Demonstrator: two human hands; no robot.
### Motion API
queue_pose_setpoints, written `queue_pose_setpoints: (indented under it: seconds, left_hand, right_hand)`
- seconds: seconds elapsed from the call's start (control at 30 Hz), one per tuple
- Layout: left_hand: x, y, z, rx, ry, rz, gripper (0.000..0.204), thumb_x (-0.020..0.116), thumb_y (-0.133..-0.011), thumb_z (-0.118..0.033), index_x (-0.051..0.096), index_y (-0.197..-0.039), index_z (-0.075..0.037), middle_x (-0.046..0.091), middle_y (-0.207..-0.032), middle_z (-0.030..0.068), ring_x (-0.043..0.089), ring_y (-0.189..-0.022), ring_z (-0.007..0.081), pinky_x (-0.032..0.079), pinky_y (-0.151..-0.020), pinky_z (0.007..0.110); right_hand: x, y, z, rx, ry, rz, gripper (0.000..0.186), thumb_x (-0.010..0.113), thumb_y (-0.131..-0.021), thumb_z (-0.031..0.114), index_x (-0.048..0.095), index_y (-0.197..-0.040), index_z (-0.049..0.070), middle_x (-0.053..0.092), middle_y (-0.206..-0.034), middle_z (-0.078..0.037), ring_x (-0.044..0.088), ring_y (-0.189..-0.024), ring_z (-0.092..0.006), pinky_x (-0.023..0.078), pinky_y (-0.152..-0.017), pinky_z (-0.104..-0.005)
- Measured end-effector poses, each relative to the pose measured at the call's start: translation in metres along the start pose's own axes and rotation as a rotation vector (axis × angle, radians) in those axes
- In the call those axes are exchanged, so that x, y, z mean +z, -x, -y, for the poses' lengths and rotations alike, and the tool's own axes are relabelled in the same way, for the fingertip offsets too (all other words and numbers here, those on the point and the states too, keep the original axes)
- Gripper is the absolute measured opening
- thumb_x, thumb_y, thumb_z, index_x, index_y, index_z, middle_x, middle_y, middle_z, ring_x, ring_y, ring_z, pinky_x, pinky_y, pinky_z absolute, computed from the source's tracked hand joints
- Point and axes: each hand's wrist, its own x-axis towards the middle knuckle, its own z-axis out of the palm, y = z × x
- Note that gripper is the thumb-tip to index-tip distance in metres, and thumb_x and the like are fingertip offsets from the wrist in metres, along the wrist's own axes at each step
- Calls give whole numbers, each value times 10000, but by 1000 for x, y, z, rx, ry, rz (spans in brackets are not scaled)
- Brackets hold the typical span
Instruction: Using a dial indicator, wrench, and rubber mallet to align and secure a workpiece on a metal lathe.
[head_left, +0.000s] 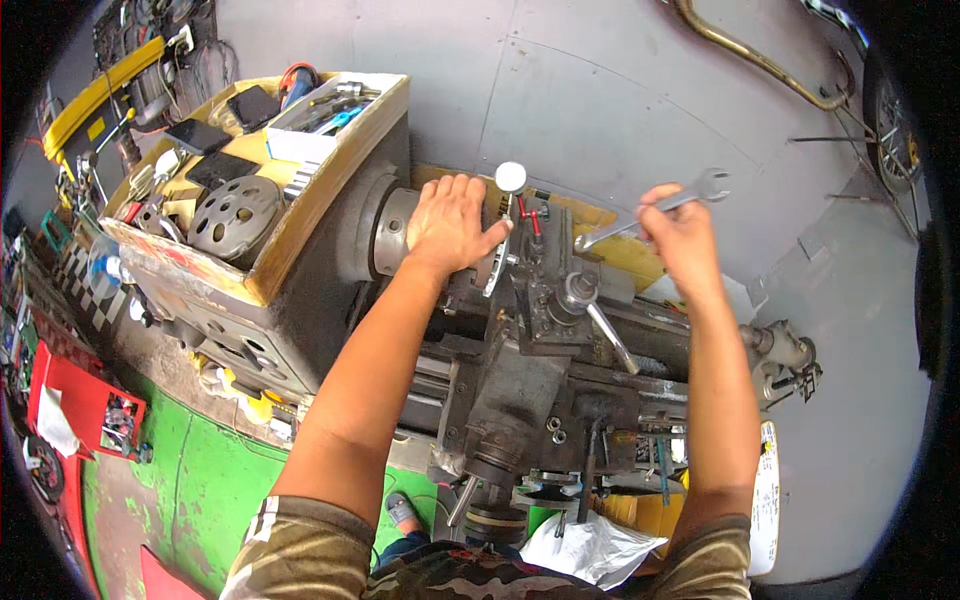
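Note:
My left hand [447,225] lies over the top of the lathe chuck [392,235], fingers curled over its far side and thumb pointing right. Beside the thumb is a thin, curved metal piece with holes [497,268]; its far part is hidden. A round white dial gauge [511,177] stands just right of my fingers, close to a small red arm [533,214]. My right hand [680,243] is closed on a silver wrench [612,233], raised above the lathe bed, its open jaw pointing far right. Below the wrench sits the tool post [575,293] with its angled lever [612,338].
On the headstock, a wooden tray [262,285] holds a perforated disc [235,220], dark phones and a white box [300,147] of tools. A grey wall [600,90] stands behind the lathe. The carriage handwheel [495,455] is near my body. A red cabinet [90,395] stands far left.

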Motion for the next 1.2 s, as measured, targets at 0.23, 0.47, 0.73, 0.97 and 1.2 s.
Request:
queue_pose_setpoints:
  seconds: [0.23,0.47,0.73,0.97,1.2]
  left_hand:
    - [-1,3,8,9,-1,3,636,675,-932,-580,623,-1227,-18,639,-1183,167,575,-1200,345,405,-1075,471]
    - [4,2,7,20,34,-60,592,726,-895,-530,642,-1194,-26,644,-1146,151,583,-1187,326,408,-1053,466]
    - [5,3,8,16,25,-62,595,723,-893,-531,643,-1190,-22,642,-1147,154,583,-1187,327,409,-1055,470]
    - [3,2,7,23,10,-34,674,691,-919,-567,617,-1279,-1,643,-1184,174,586,-1191,351,409,-1067,476]
    - [5,2,7,24,7,-51,666,695,-916,-562,619,-1273,-4,647,-1173,175,590,-1181,348,415,-1061,470]
  right_hand:
    - [71,-25,-42,127,96,377,156,776,-951,135,696,-1034,29,752,-829,-73,681,-712,-118,533,-624,-285]
    - [85,-23,-44,52,118,506,168,803,-938,143,703,-986,18,740,-812,-45,676,-707,-117,546,-651,-295]
    - [81,-13,-24,42,190,544,181,834,-917,152,722,-995,34,731,-801,-28,669,-730,-113,536,-676,-312]
    - [76,-14,-28,-80,247,587,248,851,-882,198,718,-1013,35,765,-931,-75,701,-885,-188,544,-804,-369]
    - [80,-19,-19,-41,273,610,250,856,-880,208,726,-1001,33,762,-911,-74,708,-871,-187,549,-791,-372]
